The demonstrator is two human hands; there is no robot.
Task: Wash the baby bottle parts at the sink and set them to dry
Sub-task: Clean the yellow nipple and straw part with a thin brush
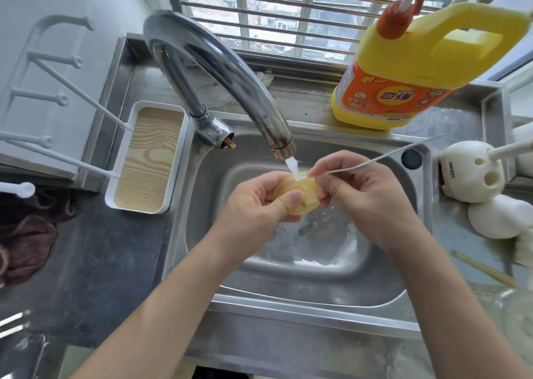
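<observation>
My L hand (pixel 253 205) grips yellowish see-thru silicone teat (pixel 308 189); R hand (pixel 357 188), just right of it, pinches thin white wand (pixel 375 159) slanting far-right.

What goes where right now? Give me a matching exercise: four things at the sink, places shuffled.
Things
1. bottle part
2. thin white wand
3. yellow detergent jug
4. wood-grain tray

Places
A. left of the sink
B. on the ledge behind the sink
C. gripped by the left hand, under the faucet
D. pinched by the right hand

Pairs: 1-C, 2-D, 3-B, 4-A
</observation>
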